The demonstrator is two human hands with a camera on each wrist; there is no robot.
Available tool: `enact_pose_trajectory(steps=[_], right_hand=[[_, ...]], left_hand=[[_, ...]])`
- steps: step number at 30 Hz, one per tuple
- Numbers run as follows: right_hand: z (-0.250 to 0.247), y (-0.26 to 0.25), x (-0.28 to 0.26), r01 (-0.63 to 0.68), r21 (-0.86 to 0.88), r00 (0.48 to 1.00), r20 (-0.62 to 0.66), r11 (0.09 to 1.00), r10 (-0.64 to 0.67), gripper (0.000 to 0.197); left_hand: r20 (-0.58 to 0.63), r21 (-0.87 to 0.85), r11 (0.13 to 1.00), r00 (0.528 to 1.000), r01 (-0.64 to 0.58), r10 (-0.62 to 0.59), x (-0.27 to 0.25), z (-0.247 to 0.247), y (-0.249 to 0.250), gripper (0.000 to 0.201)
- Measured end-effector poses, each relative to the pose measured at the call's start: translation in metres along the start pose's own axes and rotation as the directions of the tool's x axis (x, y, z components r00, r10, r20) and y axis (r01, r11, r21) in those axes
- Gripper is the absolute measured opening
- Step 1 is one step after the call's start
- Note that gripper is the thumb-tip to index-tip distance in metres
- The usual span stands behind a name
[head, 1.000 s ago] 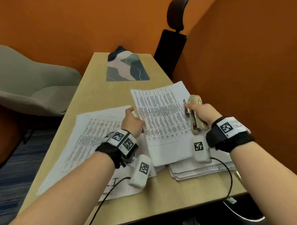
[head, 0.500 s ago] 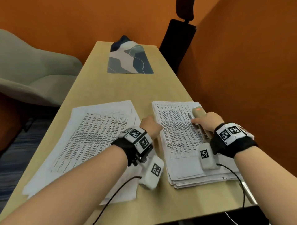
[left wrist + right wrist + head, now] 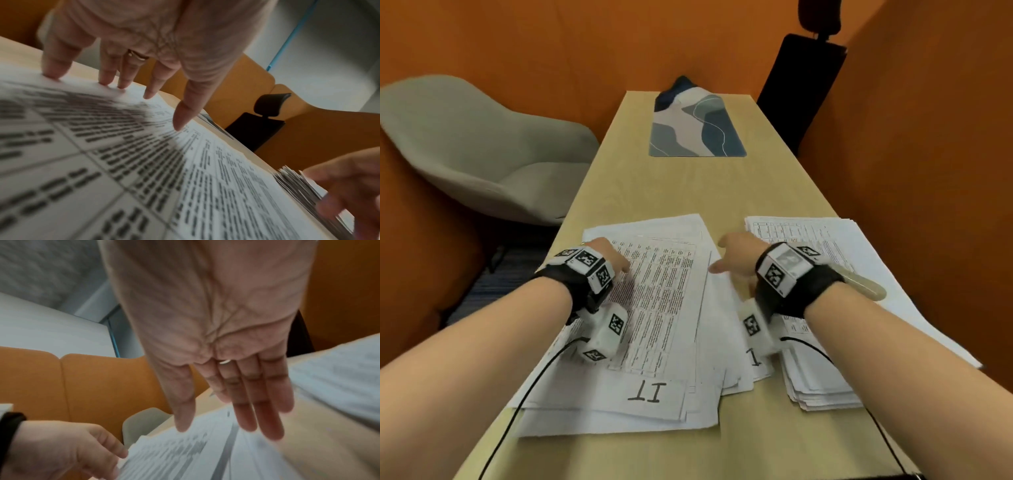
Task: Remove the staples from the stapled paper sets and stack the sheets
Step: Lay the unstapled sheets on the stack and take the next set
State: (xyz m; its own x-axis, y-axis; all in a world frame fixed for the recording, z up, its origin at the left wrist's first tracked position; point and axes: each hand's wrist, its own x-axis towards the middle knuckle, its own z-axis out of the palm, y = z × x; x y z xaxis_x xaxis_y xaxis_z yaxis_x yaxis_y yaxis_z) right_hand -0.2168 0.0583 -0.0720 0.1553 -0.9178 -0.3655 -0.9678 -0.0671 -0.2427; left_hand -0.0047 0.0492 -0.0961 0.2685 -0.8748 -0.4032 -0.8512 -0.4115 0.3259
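From my feed I see a long wooden table (image 3: pixel 688 192) between orange walls (image 3: pixel 928 137). A mat (image 3: pixel 697 130) with blue and grey wavy shapes lies at its far end. A grey chair (image 3: pixel 482 154) stands left, a black office chair (image 3: pixel 803 89) beyond the far right corner.

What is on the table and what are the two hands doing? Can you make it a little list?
left hand: open, fingertips pressing on the left pile of printed white paper sheets
right hand: open, fingers straight, over the gap between piles, holding nothing
right pile of white paper sheets: thicker stack
beige stapler: lying on right pile
blue patterned mat: far end of the light wooden table
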Motion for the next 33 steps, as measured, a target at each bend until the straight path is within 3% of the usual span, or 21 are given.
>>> enact_pose_trajectory(steps=[4, 8, 11, 13, 14, 16, 18, 20, 22, 24, 26, 29, 31, 33], right_hand=[[0.014, -0.018, 0.019, -0.011, 0.066, 0.998, 0.065, 0.998, 0.006, 0.043], [0.023, -0.020, 0.026, -0.049, 0.180, 0.999, 0.019, 0.983, 0.047, 0.029], [0.025, -0.017, 0.031, -0.092, 0.319, 0.990, -0.072, 0.943, 0.121, 0.032], [0.023, -0.014, 0.032, -0.121, 0.398, 0.979, -0.104, 0.909, 0.176, 0.037], [0.022, -0.011, 0.033, -0.121, 0.448, 0.976, -0.109, 0.886, 0.188, 0.029], [0.020, -0.009, 0.030, -0.102, 0.543, 0.973, -0.121, 0.833, 0.198, 0.015], [0.018, -0.006, 0.028, -0.071, 0.599, 0.969, -0.149, 0.797, 0.198, 0.029], [0.016, -0.005, 0.024, -0.014, 0.635, 0.963, -0.199, 0.773, 0.181, 0.030], [0.015, -0.003, 0.020, 0.066, 0.673, 0.953, -0.261, 0.737, 0.152, 0.031], [0.012, -0.001, 0.015, 0.151, 0.703, 0.942, -0.317, 0.695, 0.115, 0.032], [0.009, 0.001, 0.007, 0.241, 0.746, 0.929, -0.363, 0.621, 0.076, 0.033], [-0.001, 0.002, -0.008, 0.325, 0.790, 0.921, -0.389, 0.519, 0.016, 0.031], [-0.008, 0.002, -0.017, 0.363, 0.790, 0.913, -0.407, 0.494, -0.019, 0.030], [-0.013, 0.001, -0.024, 0.388, 0.789, 0.907, -0.419, 0.476, -0.045, 0.029]], left_hand=[[-0.010, -0.087, 0.994, 0.998, 0.066, -0.067, 0.007, -0.009, -0.017, 0.026], [-0.001, -0.157, 0.985, 0.997, 0.075, -0.076, 0.010, -0.013, -0.031, 0.028], [-0.014, -0.285, 0.956, 0.997, 0.066, -0.073, 0.012, -0.011, -0.042, 0.063], [-0.030, -0.363, 0.931, 0.998, 0.048, -0.063, 0.012, -0.010, -0.049, 0.064], [-0.040, -0.392, 0.919, 0.998, 0.036, -0.056, 0.012, -0.009, -0.050, 0.060], [-0.068, -0.424, 0.906, 0.997, 0.004, -0.036, 0.010, -0.008, -0.053, 0.055], [-0.103, -0.434, 0.900, 0.995, -0.030, -0.016, 0.010, -0.009, -0.058, 0.049], [-0.146, -0.429, 0.900, 0.989, -0.075, 0.013, 0.010, -0.010, -0.059, 0.044], [-0.176, -0.394, 0.913, 0.984, -0.102, 0.034, 0.006, -0.010, -0.059, 0.056], [-0.222, -0.319, 0.938, 0.973, -0.136, 0.065, 0.002, -0.010, -0.056, 0.084], [-0.300, -0.216, 0.955, 0.945, -0.201, 0.131, -0.006, -0.012, -0.051, 0.104], [-0.428, -0.046, 0.933, 0.851, -0.358, 0.305, -0.021, -0.024, -0.037, 0.111], [-0.463, 0.064, 0.893, 0.779, -0.445, 0.421, -0.031, -0.037, -0.026, 0.101], [-0.438, 0.154, 0.867, 0.754, -0.474, 0.490, -0.040, -0.051, -0.016, 0.075]])
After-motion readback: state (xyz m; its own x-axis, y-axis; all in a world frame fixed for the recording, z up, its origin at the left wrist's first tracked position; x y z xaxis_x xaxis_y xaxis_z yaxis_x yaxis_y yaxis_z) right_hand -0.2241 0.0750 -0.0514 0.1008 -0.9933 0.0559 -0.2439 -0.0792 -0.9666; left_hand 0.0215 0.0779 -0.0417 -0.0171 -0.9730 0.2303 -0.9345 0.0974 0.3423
